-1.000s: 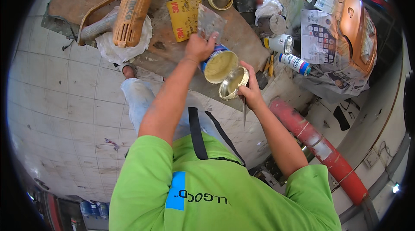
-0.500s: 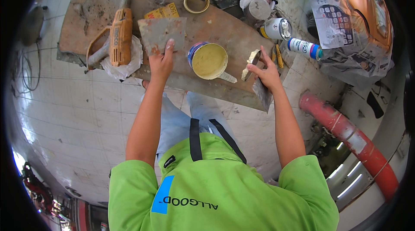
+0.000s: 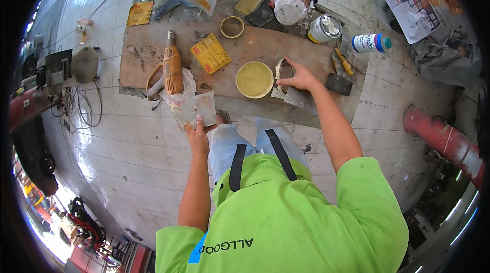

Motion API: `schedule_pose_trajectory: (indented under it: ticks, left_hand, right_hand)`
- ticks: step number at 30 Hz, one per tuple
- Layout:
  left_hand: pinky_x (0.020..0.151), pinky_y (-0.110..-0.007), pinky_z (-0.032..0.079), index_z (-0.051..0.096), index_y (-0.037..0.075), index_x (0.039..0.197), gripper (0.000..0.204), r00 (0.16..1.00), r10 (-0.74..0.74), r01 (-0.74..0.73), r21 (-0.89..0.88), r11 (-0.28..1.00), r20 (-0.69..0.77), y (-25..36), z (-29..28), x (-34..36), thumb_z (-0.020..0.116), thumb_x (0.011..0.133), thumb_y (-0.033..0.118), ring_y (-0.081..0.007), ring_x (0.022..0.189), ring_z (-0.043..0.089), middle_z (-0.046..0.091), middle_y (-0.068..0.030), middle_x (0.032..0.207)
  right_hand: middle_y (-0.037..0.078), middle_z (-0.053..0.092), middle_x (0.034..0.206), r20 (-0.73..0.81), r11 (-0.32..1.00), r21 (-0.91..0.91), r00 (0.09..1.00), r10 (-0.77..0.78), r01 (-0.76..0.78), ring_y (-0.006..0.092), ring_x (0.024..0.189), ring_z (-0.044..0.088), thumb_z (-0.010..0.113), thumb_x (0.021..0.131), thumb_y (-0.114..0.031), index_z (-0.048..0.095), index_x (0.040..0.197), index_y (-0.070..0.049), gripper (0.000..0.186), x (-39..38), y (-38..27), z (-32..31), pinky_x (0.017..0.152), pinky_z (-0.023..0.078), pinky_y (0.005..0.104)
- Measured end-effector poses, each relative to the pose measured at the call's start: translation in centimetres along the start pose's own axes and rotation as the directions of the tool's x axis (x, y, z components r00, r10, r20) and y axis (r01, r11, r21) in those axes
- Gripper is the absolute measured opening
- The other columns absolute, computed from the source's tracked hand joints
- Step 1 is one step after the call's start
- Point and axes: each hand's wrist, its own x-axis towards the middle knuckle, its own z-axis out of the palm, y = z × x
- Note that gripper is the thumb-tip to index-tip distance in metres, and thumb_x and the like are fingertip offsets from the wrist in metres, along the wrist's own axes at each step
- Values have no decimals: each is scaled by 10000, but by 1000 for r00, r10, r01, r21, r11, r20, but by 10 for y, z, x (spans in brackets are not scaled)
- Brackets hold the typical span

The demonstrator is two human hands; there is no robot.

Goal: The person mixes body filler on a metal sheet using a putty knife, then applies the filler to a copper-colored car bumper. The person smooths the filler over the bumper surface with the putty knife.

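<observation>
Grimy pale tiles [image 3: 127, 171] spread across the workshop floor, and on them stands a worn brown desk [image 3: 143, 64], with an orange heat gun [image 3: 174, 71] near its left end and a yellow abrasive sheet [image 3: 210, 54] between that gun and the open can [image 3: 254, 97]. Compared with a second ago, the can is no longer tipped between the hands; it now seems to stand upright on the desk, its pale yellow putty [image 3: 254, 79] facing up at me. The left hand [image 3: 198, 138] has drawn away from it towards the person's body, gripping a smeared flat plate [image 3: 192, 109] with the thumb pressed on top, out by the desk's near edge and well apart from the can. To my eye, that means the can needs no steadying and the putty lies within easy reach, though both hands are occupied. The right hand [image 3: 302, 78] is much closer, just right of the can, pinching the putty-crusted lid [image 3: 279, 71] on edge between thumb and fingers; whether it touches the can's rim I can't tell. Under that palm shows a small grey spreader [image 3: 300, 99], and I can't make out whether it is held too or rests on the desk.
</observation>
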Motion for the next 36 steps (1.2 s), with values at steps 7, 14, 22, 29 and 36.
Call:
schedule_pose_trajectory:
  ticks: [7,14,22,29,36]
  left_hand:
    - [716,-378,659,523,-57,1354,458,999,12,-12,13,1000,45,6,-7,-13,571,1095,317,-291,909,761,715,-182,1139]
    - [703,-386,648,573,-91,1250,526,981,-182,185,-44,982,68,28,17,-42,513,1109,412,-317,856,771,739,-211,1049]
    - [654,-403,615,691,-85,955,621,959,264,-211,368,906,-101,50,68,-19,454,1121,465,-268,671,692,724,-191,853]
    - [669,-395,568,659,-49,1130,590,939,-256,184,-292,938,-230,86,57,-7,450,1113,503,-266,736,685,708,-169,938]
    - [845,-476,562,669,-77,1211,669,932,-183,30,-436,899,-314,69,57,27,482,1086,553,-318,986,705,715,-200,1134]
  right_hand:
    - [221,540,1540,-33,999,-25,999,19,-20,344,1431,519,931,638,-603,275,1663,-100,1316,20,-6,9,1189,408,394]
    - [137,734,958,-480,898,417,804,351,-143,206,893,671,802,812,-685,711,1101,-10,740,-19,-14,43,824,525,358]
    - [-5,631,803,-479,753,608,873,93,253,78,762,535,702,964,-598,674,937,-20,579,-109,-197,133,701,467,276]
    - [136,663,978,-229,735,351,814,-534,580,313,922,667,740,964,-454,669,1113,-25,459,-168,-222,130,856,534,404]
    - [186,649,898,-178,792,199,816,-551,578,433,838,659,666,1006,-212,662,1075,-4,219,-161,-220,123,728,526,485]
